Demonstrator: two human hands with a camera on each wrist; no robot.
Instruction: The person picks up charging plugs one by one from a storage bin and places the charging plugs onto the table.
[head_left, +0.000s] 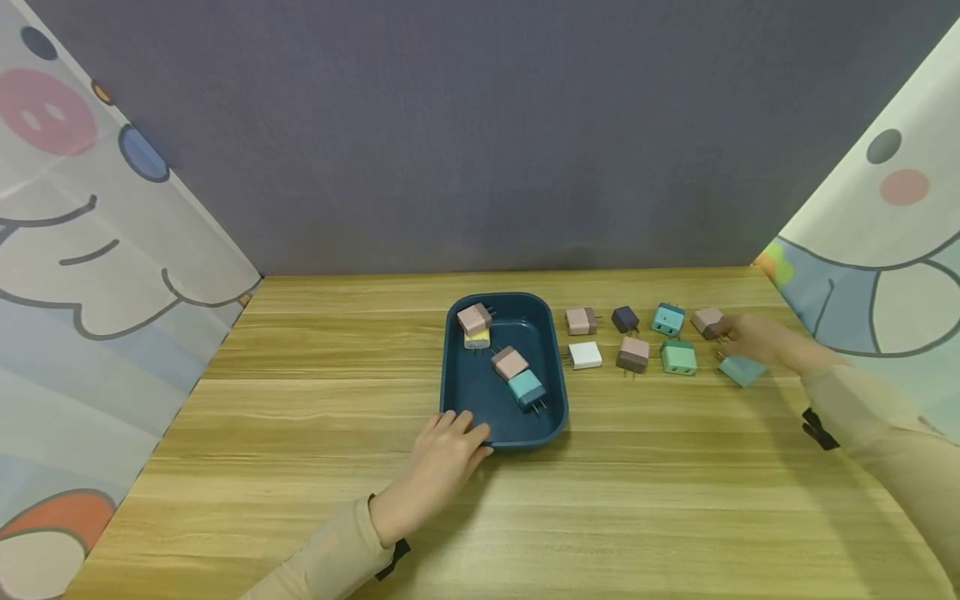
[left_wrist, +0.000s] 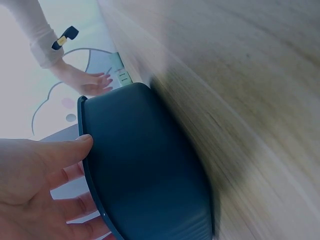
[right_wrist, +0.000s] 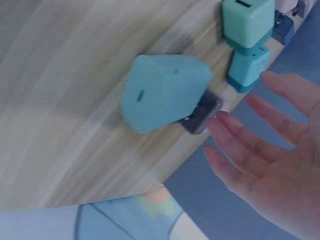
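My left hand (head_left: pixel 448 450) holds the near left rim of a dark blue plastic bin (head_left: pixel 468 400), thumb outside and fingers over the edge. Inside lie a pink-brown plug charger (head_left: pixel 474 319) on top of a yellow one (head_left: pixel 477 340), another pink-brown charger (head_left: pixel 511 362) and a teal one (head_left: pixel 527 388). At the far right my right hand (head_left: pixel 765 340) reaches beside a pink-and-brown charger (head_left: pixel 707 322), its fingers spread in the right wrist view and fingertips close to the brown part (right_wrist: pixel 202 112). A light blue charger (right_wrist: pixel 165 92) lies just nearer, partly under the hand in the head view.
Between bin and right hand, more chargers lie in two rows: pink-brown (head_left: pixel 581 321), navy (head_left: pixel 625 319), blue (head_left: pixel 667 319), white (head_left: pixel 585 355), a second pink-brown (head_left: pixel 633 354) and green (head_left: pixel 678 357). A grey panel (head_left: pixel 495 167) rises behind the wooden table (head_left: pixel 337 358); printed cloths hang at both sides.
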